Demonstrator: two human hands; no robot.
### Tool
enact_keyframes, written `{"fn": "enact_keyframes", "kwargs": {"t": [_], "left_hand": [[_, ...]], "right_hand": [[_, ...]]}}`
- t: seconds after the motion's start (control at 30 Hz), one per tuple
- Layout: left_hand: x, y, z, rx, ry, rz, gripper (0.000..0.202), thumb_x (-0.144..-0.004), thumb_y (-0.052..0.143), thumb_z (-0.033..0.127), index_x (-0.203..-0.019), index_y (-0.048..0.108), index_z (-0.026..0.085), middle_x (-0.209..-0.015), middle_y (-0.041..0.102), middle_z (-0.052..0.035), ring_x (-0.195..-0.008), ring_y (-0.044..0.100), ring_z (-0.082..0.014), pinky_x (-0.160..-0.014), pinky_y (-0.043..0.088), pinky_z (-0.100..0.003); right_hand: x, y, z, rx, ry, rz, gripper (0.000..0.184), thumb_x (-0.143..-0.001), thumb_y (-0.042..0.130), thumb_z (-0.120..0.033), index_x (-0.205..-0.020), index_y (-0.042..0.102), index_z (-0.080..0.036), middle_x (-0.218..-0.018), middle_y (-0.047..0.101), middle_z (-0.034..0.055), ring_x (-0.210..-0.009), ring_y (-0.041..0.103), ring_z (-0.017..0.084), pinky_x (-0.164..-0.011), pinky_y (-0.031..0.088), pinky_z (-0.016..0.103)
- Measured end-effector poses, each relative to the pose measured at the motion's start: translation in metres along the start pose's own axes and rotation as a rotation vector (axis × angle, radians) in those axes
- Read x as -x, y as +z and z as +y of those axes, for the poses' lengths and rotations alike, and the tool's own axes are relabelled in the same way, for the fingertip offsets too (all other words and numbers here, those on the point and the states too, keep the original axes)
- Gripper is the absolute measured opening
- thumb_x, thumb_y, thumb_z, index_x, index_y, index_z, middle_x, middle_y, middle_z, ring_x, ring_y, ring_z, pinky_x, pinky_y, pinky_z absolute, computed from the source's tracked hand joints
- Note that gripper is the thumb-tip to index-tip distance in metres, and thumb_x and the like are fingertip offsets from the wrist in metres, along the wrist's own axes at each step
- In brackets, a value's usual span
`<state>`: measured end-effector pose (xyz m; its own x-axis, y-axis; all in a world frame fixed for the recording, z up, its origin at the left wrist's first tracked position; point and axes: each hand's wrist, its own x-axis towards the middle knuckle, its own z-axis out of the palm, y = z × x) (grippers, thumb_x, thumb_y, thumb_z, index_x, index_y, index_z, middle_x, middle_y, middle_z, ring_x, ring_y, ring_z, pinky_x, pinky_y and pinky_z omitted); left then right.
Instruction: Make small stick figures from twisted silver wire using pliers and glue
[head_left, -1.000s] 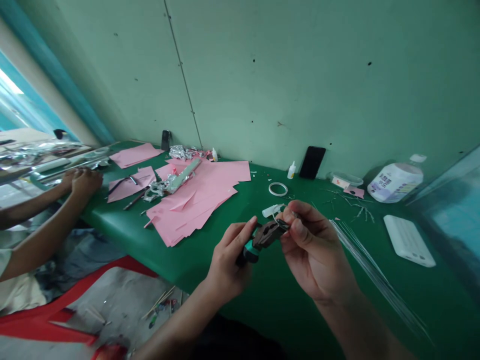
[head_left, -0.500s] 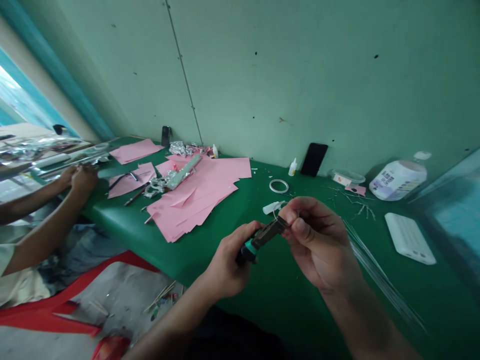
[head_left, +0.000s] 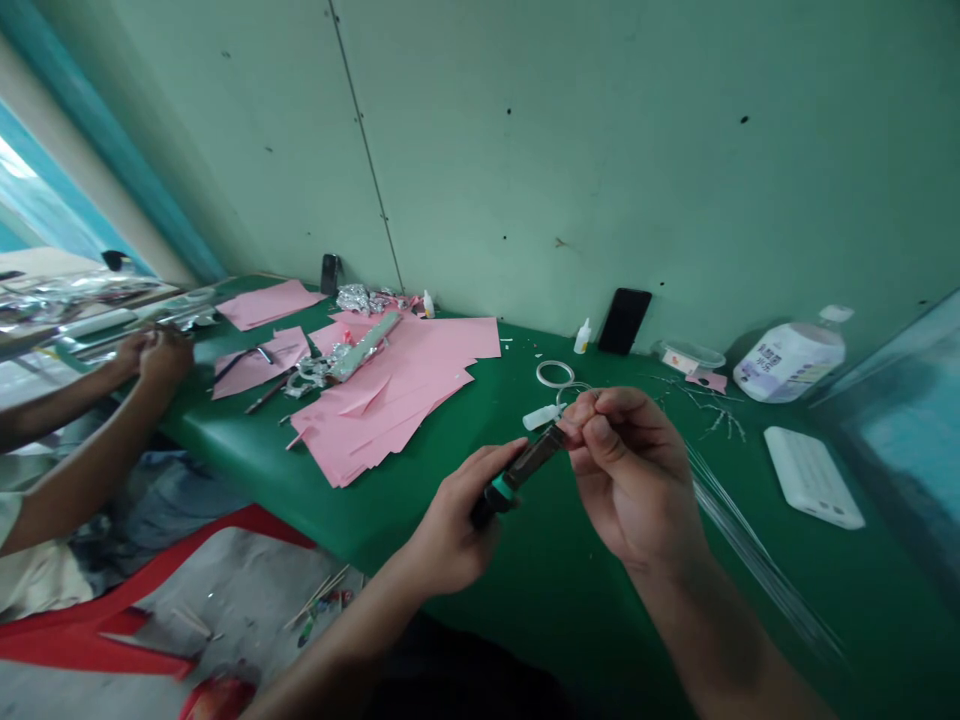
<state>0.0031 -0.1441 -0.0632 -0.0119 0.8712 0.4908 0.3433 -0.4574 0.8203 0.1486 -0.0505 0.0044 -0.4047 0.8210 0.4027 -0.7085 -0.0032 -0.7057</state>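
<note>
My left hand [head_left: 459,520] is wrapped round the black and teal handles of a pair of pliers [head_left: 534,455]. The dark jaws point up and right and end at the fingertips of my right hand [head_left: 637,470]. That hand is closed in a pinch on a thin wire [head_left: 573,385], whose curved loop shows just above the fingers. The wire's end at the jaws is hidden by my fingers. A small white glue bottle [head_left: 541,417] lies on the green table behind the plier tips, and a white ring-shaped roll [head_left: 555,374] is just beyond it.
Straight wires [head_left: 757,550] lie right of my right hand, near a white power bank [head_left: 814,478]. A large bottle [head_left: 791,358] and a phone [head_left: 625,321] stand by the wall. Pink sheets [head_left: 420,370] spread leftward. A co-worker's hands [head_left: 157,355] are at far left.
The wire loop now stands out wider above my right fingers. My right hand and the plier tips have shifted slightly left and turned a little; both hands keep their hold.
</note>
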Motion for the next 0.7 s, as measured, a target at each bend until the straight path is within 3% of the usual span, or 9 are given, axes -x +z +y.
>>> {"fn": "enact_keyframes", "kwargs": {"t": [0.17, 0.27, 0.4, 0.57, 0.7], "left_hand": [[0.005, -0.007, -0.008, -0.192, -0.11, 0.094, 0.073, -0.075, 0.049, -0.001, -0.141, 0.042, 0.029, -0.125, 0.058, -0.0096, -0.104, 0.062, -0.022, -0.086, 0.055, -0.037], [0.001, -0.018, -0.017, -0.507, -0.306, 0.116, 0.06, -0.084, 0.052, 0.012, -0.142, 0.043, 0.024, -0.123, 0.06, -0.0108, -0.108, 0.061, -0.0259, -0.093, 0.049, -0.042], [-0.013, -0.031, -0.047, -0.882, -0.603, 0.061, 0.054, -0.089, 0.056, 0.032, -0.14, 0.047, 0.017, -0.122, 0.063, -0.0146, -0.11, 0.061, -0.0327, -0.087, 0.05, -0.044], [-0.035, -0.031, -0.086, -0.95, -0.623, 0.052, 0.041, -0.084, 0.064, 0.024, -0.124, 0.061, 0.017, -0.112, 0.068, -0.0154, -0.112, 0.057, -0.0348, -0.084, 0.05, -0.044], [-0.058, -0.026, -0.077, -0.871, -0.529, 0.085, 0.02, -0.087, 0.061, 0.028, -0.102, 0.071, 0.019, -0.106, 0.07, -0.0132, -0.11, 0.056, -0.032, -0.09, 0.047, -0.045]], "right_hand": [[-0.001, -0.002, 0.001, 0.054, -0.065, 0.027, 0.012, -0.079, 0.072, -0.015, -0.083, 0.07, -0.026, -0.078, 0.062, -0.0024, -0.071, 0.058, 0.011, -0.068, 0.05, 0.028], [0.0, -0.004, 0.001, 0.153, -0.157, 0.017, 0.017, -0.08, 0.069, -0.01, -0.085, 0.07, -0.026, -0.082, 0.064, -0.002, -0.078, 0.062, 0.012, -0.073, 0.052, 0.029], [0.003, -0.005, 0.003, 0.308, -0.253, 0.077, 0.021, -0.08, 0.069, -0.007, -0.085, 0.071, -0.028, -0.084, 0.068, -0.0028, -0.08, 0.065, 0.013, -0.074, 0.056, 0.031], [0.004, -0.003, 0.008, 0.343, -0.254, 0.144, 0.022, -0.078, 0.072, -0.007, -0.083, 0.07, -0.028, -0.081, 0.07, -0.0034, -0.08, 0.068, 0.014, -0.077, 0.059, 0.034], [0.001, -0.007, 0.015, 0.352, -0.232, 0.191, 0.021, -0.076, 0.074, -0.007, -0.08, 0.069, -0.027, -0.079, 0.071, -0.0035, -0.081, 0.07, 0.015, -0.078, 0.061, 0.034]]}}
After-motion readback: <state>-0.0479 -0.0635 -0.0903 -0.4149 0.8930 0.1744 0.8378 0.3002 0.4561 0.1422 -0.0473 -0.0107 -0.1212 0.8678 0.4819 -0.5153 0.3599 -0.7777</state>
